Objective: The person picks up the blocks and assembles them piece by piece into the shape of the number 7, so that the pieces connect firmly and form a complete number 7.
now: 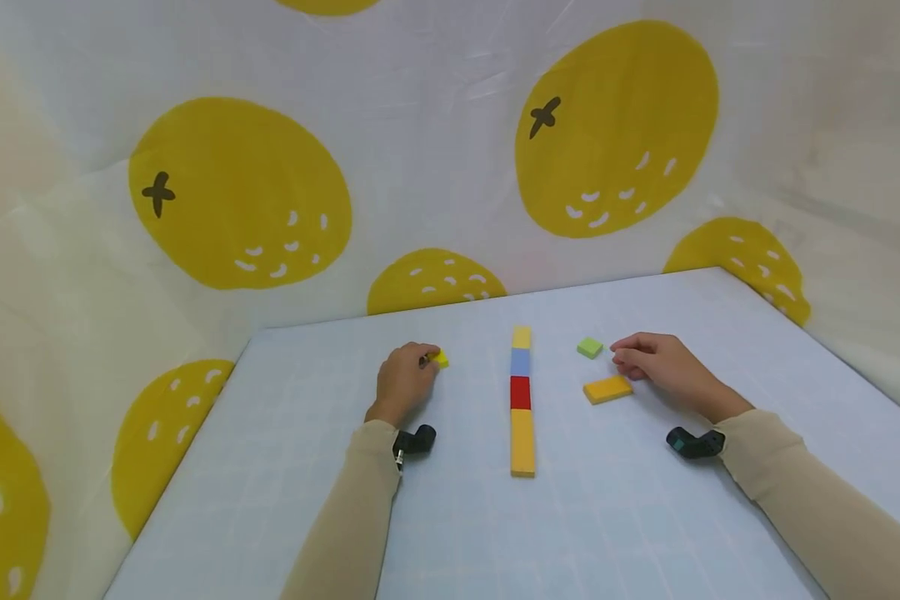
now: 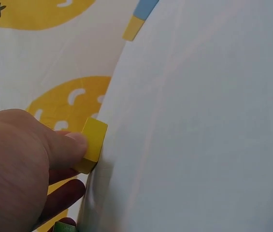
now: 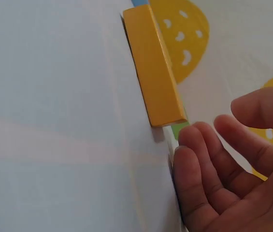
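Observation:
My left hand [image 1: 407, 379] pinches a small yellow block [image 2: 95, 140] between thumb and finger, just above or on the cloth. Lower in the same hand, a green piece [image 2: 64, 227] shows by the curled fingers, partly cut off by the frame edge. My right hand [image 1: 663, 367] has loosely bent fingers with nothing between them. Close to it lie a light green square block [image 1: 589, 347] and an orange oblong block [image 1: 607, 389]. Between the hands runs a straight row of blocks: pale yellow [image 1: 521, 337], blue [image 1: 521, 362], red [image 1: 521, 392] and a longer orange one [image 1: 522, 443].
A pale cloth with faint lines covers the table [image 1: 450, 533]. Behind and at the sides hangs a white curtain [image 1: 427, 125] printed with large yellow fruit. Each wrist carries a black camera, like the right one [image 1: 695, 443].

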`<state>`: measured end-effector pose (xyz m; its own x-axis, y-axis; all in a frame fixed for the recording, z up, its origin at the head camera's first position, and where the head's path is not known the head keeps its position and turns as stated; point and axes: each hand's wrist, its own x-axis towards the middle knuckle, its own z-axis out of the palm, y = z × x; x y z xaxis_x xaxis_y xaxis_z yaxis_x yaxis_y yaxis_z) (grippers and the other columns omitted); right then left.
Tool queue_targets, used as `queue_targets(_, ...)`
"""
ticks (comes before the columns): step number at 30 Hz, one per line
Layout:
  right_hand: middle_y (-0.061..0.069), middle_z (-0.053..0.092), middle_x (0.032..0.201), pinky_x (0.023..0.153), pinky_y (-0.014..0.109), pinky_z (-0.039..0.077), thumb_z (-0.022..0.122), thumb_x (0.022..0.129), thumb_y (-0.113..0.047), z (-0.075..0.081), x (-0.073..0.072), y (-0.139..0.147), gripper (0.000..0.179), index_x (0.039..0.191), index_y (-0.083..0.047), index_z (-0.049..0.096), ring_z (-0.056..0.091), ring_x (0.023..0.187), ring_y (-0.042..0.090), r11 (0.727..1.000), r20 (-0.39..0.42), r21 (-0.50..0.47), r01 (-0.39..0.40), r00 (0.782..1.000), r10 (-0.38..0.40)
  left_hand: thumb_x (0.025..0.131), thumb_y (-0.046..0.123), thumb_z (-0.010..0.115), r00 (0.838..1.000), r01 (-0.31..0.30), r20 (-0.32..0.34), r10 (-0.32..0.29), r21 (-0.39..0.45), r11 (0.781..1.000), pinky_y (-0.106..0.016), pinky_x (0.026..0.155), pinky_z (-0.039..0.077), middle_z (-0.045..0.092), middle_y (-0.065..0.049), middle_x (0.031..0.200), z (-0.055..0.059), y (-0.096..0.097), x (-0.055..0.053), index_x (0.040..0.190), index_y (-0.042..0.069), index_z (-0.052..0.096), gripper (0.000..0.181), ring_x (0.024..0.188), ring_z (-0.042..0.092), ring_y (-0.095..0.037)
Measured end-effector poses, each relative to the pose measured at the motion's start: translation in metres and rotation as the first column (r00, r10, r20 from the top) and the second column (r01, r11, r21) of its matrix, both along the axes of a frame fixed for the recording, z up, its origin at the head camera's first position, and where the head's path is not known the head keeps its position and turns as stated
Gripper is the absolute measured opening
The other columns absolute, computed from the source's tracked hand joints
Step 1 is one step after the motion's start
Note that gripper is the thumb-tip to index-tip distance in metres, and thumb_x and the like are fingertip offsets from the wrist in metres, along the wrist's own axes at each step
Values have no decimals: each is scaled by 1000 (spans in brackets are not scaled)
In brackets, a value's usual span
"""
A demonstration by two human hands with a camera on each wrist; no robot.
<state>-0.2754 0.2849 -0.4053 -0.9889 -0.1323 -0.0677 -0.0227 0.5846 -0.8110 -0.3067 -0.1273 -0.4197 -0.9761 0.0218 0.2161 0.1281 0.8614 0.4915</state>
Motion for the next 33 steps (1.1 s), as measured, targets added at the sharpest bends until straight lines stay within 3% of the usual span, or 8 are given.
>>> queue_targets(6,10,66,121,94,41,49,56,101,-45,-2,5,4,49,132,-8,61,60,104,26,997,4,72,-36,999,36,95,20,69,1000,10,10,-10,23,1000,-39,92,50,66,0,116,0,0,2,124,18,72,29,102,59,-18)
queue_targets(9,12,62,129,100,51,45,58,100,-47,-2,8,9,51,135,-10,61,56,114,29,991,-3,105,-87,996,88,94,19,69,1000,3,10,-4,42,999,-38,91,50,65,0,114,-2,1,5,125,17,71,31,100,59,-18)
queue_targets(13,12,60,135,103,55,42,61,99,-44,0,9,12,49,135,-11,62,50,123,31,978,-18,121,-171,985,174,94,18,70,1000,1,-14,0,59,998,-37,92,51,64,-1,113,-3,-1,6,130,16,69,36,100,59,-18)
queue_targets(21,5,65,124,97,44,45,65,98,-40,2,1,12,46,134,-12,63,54,115,26,963,-25,158,-221,974,227,94,15,69,996,56,-71,-53,31,998,-38,94,51,62,-7,116,0,-3,4,135,12,65,41,102,60,-20)
queue_targets(28,3,65,122,90,25,49,68,96,-39,-5,-1,14,49,135,-10,61,55,112,24,947,-11,137,-291,955,295,93,12,71,997,63,-38,-60,69,996,-36,95,50,57,-7,116,-5,-4,4,130,10,68,37,100,57,-20)
queue_targets(33,5,65,124,88,23,49,69,96,-34,-6,2,17,47,135,-9,61,55,110,23,948,-40,121,-295,953,302,91,9,72,995,86,-56,-81,96,992,-35,94,51,55,-4,115,-1,-2,1,125,13,71,34,100,57,-18)
